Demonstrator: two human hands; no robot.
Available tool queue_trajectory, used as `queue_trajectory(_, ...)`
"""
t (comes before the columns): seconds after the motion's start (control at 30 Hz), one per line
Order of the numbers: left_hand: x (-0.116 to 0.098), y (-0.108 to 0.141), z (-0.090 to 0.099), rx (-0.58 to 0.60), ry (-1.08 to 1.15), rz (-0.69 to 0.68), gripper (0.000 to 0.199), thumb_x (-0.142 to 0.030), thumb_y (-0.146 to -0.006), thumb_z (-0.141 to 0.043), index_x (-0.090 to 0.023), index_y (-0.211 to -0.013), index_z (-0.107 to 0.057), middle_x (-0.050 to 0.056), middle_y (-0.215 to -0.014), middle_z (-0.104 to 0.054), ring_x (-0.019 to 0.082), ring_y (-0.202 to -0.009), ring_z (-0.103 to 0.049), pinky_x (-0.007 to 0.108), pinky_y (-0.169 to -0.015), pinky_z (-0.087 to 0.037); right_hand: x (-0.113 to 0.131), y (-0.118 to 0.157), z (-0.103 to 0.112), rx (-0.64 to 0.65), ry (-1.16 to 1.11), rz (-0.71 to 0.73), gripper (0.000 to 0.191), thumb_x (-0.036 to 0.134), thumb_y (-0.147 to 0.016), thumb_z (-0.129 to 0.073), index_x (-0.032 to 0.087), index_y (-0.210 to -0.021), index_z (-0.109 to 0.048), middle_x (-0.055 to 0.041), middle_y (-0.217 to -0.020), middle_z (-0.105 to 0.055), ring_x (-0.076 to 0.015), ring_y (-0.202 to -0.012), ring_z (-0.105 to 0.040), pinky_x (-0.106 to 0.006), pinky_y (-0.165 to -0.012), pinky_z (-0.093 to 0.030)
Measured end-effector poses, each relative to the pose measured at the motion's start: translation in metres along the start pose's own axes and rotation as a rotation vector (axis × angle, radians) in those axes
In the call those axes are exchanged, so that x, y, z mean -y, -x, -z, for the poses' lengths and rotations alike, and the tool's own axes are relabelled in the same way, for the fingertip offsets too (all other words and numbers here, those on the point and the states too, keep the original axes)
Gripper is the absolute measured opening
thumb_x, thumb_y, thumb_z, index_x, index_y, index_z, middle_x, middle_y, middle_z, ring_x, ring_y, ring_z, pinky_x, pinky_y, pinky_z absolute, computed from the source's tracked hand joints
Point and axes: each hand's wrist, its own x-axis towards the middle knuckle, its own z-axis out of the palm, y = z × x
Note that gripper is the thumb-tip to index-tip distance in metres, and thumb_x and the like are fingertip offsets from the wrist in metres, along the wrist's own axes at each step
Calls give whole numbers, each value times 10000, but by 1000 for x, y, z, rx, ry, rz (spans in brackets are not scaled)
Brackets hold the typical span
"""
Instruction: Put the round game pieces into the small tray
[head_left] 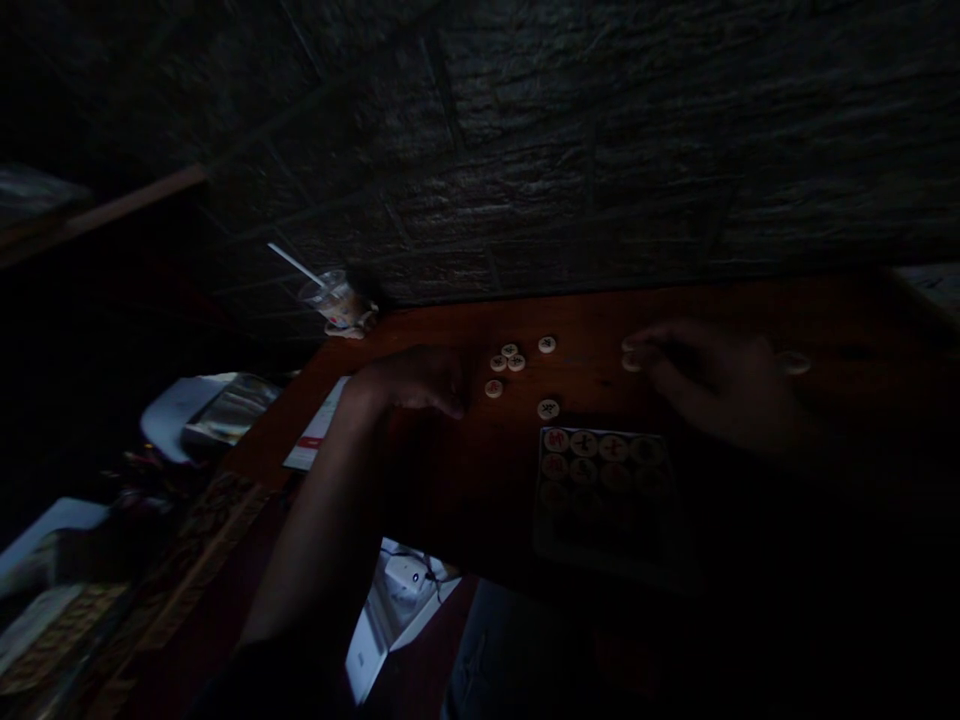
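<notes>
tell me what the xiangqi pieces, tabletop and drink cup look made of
Xiangqi pieces: smooth, pale faces suggest wood or plastic; dimness leaves it open. Tabletop: likely wood, perhaps varnished; reddish-brown with dark knot-like spots. Drink cup: probably clear plastic, being see-through.

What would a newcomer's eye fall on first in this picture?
Likely the pale round pieces on the dark table, between the left hand and right hand. More sit in rows in a box below them in view. Next, perhaps, the cup with a white straw by the wall, at far left.
</notes>
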Motion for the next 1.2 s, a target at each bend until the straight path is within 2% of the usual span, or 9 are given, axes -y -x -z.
queue_trajectory(0.1,-3,14,-5,-32,126,61,154,-292,-691,-827,-175,-784,-790,23,-699,-750,170,-609,-673,242,-545,-442,1,-1,-1,-3,-16,24,214,306,-996,-592,211,-1070,-769,-96,-1033,-840,-295,-902,-810,-443,-808,-628)
queue_trajectory(0.23,-28,10,-16,-217,323,-53,205,-254,-726,-808,-145,-898,-788,71,-860,-805,185,-744,-731,276,-668,-541,0,-1,-2,13,3,39,189,299,-989,-610,234,-1067,-769,-83,-1040,-836,-277,-891,-805,-420,-805,-625)
queue_trajectory(0.33,-61,-25,-34,-336,592,-219,329,-307,-719,-910,-138,-978,-794,96,-935,-817,178,-770,-743,298,-709,-577,-1,-1,-3,18,-16,28,184,308,-996,-618,237,-1076,-768,-83,-1050,-834,-279,-913,-802,-426,-821,-619)
queue_trajectory(0.5,-100,-92,-75,-298,995,-519,412,-234,-615,-998,-174,-983,-823,33,-926,-835,143,-869,-766,292,-883,-600,1,-3,-2,-4,-136,-166,274,405,-1054,-551,220,-1070,-752,-92,-965,-828,-268,-801,-784,-403,-692,-601)
queue_trajectory(0.63,-99,-96,-98,-258,1090,-535,321,-244,-721,-970,-203,-1014,-846,31,-981,-861,134,-877,-790,286,-909,-618,2,-3,-2,19,-195,-200,270,424,-1028,-617,216,-1119,-762,-72,-917,-829,-231,-726,-761,-366,-650,-575)
queue_trajectory(0.73,-92,-85,-103,-248,1032,-520,299,-245,-814,-917,-214,-1103,-847,49,-1068,-864,147,-895,-804,303,-910,-641,4,-3,-3,39,-224,-162,231,365,-1001,-666,226,-1143,-784,-65,-1002,-848,-234,-840,-794,-373,-747,-599)
queue_trajectory(0.83,-91,-80,-103,-281,992,-504,278,-255,-825,-912,-216,-1094,-855,51,-1058,-866,165,-890,-812,308,-885,-657,5,-3,-4,62,-331,-192,173,356,-979,-719,252,-1085,-808,-52,-1049,-855,-241,-917,-808,-392,-829,-627)
queue_trajectory(1.0,-93,-82,-104,-314,1008,-486,352,-291,-794,-947,-210,-1122,-852,75,-1176,-849,229,-1085,-816,363,-1021,-645,7,-3,-2,85,-454,-308,121,384,-917,-829,297,-1001,-825,-23,-1008,-853,-236,-864,-804,-415,-835,-665)
queue_trajectory(1.2,-91,-84,-105,-340,1020,-515,306,-298,-765,-974,-193,-1032,-867,85,-1074,-865,234,-984,-837,347,-947,-676,10,-6,0,108,-549,-370,236,457,-854,-891,263,-969,-820,-35,-928,-843,-204,-762,-777,-351,-693,-653)
